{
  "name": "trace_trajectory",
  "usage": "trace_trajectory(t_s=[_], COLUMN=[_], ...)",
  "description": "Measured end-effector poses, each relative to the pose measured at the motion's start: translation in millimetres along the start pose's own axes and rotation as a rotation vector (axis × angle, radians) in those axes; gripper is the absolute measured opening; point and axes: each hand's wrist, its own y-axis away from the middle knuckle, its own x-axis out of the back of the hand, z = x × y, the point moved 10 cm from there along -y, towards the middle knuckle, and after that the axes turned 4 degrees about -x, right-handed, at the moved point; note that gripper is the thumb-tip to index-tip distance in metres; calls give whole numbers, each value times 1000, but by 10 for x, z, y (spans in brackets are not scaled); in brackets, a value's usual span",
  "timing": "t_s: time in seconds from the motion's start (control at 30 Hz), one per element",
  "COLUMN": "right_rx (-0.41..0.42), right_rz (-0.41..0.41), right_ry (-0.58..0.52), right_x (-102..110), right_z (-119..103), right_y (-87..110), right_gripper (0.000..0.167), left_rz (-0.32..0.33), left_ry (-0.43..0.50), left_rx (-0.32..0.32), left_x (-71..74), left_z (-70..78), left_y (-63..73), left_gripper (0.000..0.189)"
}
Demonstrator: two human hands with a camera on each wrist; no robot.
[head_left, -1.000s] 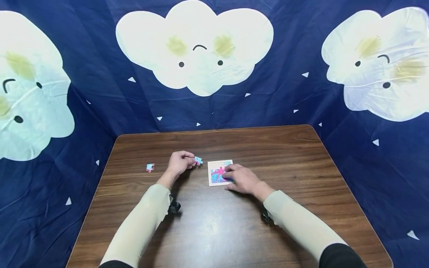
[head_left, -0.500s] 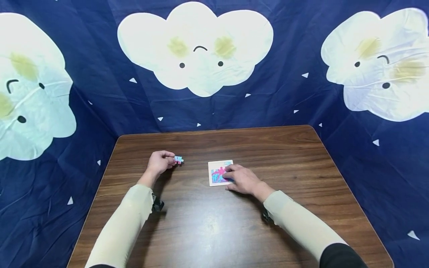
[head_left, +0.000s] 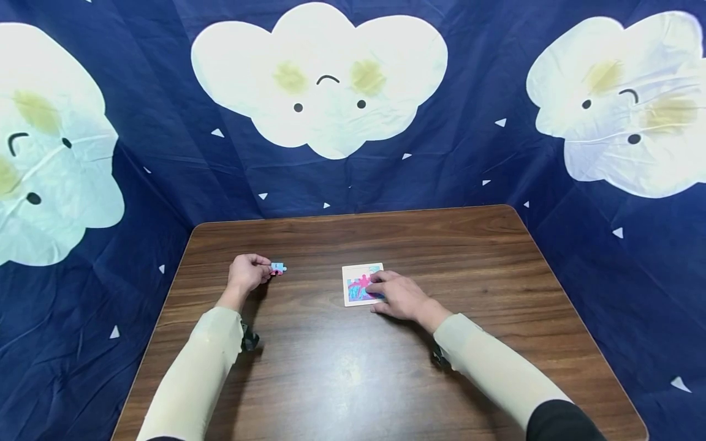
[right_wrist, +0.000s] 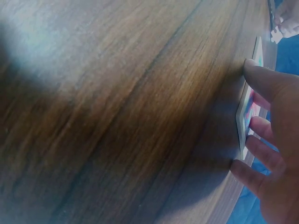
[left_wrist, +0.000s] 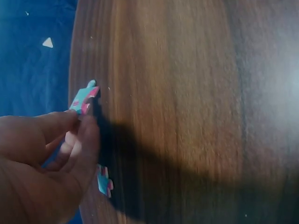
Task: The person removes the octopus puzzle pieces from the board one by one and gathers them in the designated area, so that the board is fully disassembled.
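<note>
My left hand (head_left: 246,272) pinches a blue and pink jigsaw piece (head_left: 278,268) between thumb and fingers, above the table's left part. In the left wrist view this piece (left_wrist: 84,98) sticks out past the fingertips. A second jigsaw piece (left_wrist: 103,182) lies on the tabletop below that hand; the hand hides it in the head view. My right hand (head_left: 401,295) rests on the right side of a square, pale-framed puzzle board (head_left: 355,303). Its fingers are spread and cover part of the pink, blue and purple picture. Bare pale backing shows at the board's upper left.
A brown wood-grain table (head_left: 353,373) lies under both hands. Dark blue cloth (head_left: 353,184) with white clouds hangs behind the table's far edge and along both sides.
My left hand has moved left across the table with the jigsaw piece, covering the spot where the second piece showed. The right hand and the puzzle board have stayed put.
</note>
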Motion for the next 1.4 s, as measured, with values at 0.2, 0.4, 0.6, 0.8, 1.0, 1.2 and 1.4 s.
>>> trace_trajectory(t_s=[0.2,0.4,0.6,0.8,1.0,1.2,1.4], right_rx=[-21,-36,-44,-35,-32,-41,-30], right_rz=[-11,-19,-26,-11,-14,-21,-6], right_ry=[2,13,9,8,7,16,18], right_x=[-12,-35,-40,-28,-34,-37,-36], right_z=[13,31,43,31,27,39,33], right_y=[5,10,15,11,7,0,13], right_gripper=[49,50,50,49,48,49,50], left_rz=[28,26,35,44,31,34,64], left_ry=[-298,-412,-458,-474,-490,-488,-478], left_rx=[-67,-91,-75,-36,-33,-41,-58], left_x=[75,95,83,86,55,52,51], left_z=[57,73,85,81,112,129,152], left_y=[-6,-9,3,6,14,14,22], left_gripper=[15,14,15,15,16,17,12])
